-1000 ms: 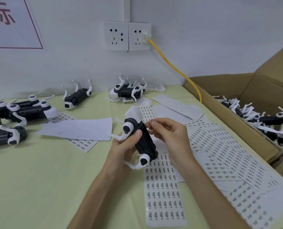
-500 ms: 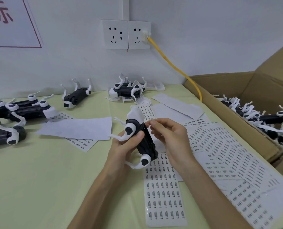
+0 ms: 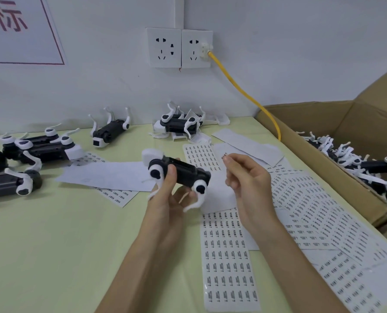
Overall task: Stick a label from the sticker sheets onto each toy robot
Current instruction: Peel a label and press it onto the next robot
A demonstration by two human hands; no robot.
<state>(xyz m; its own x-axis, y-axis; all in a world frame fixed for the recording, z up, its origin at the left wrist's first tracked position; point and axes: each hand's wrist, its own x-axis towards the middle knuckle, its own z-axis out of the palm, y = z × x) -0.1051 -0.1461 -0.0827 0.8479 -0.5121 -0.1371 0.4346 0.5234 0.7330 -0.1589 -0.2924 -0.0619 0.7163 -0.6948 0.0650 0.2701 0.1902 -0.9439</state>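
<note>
Beneath my hands on the smooth pale-green desk (image 3: 64,245) lay glossy white sticker sheets (image 3: 228,256) of small printed rectangles. My left hand (image 3: 165,199) gripped the toy robot (image 3: 183,171), a hard black boxy body with curved white legs, just left of my right hand (image 3: 249,177), which pinched a tiny label (image 3: 224,156) at its fingertips (image 3: 228,161). Thin and sticky, that label could curl onto my finger or land crooked, I judged.

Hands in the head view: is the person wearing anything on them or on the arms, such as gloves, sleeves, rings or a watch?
Nothing is worn. The left hand and the right hand have no gloves or rings. The left forearm and the right forearm show no sleeve, watch or band down to the picture's bottom edge.
</note>
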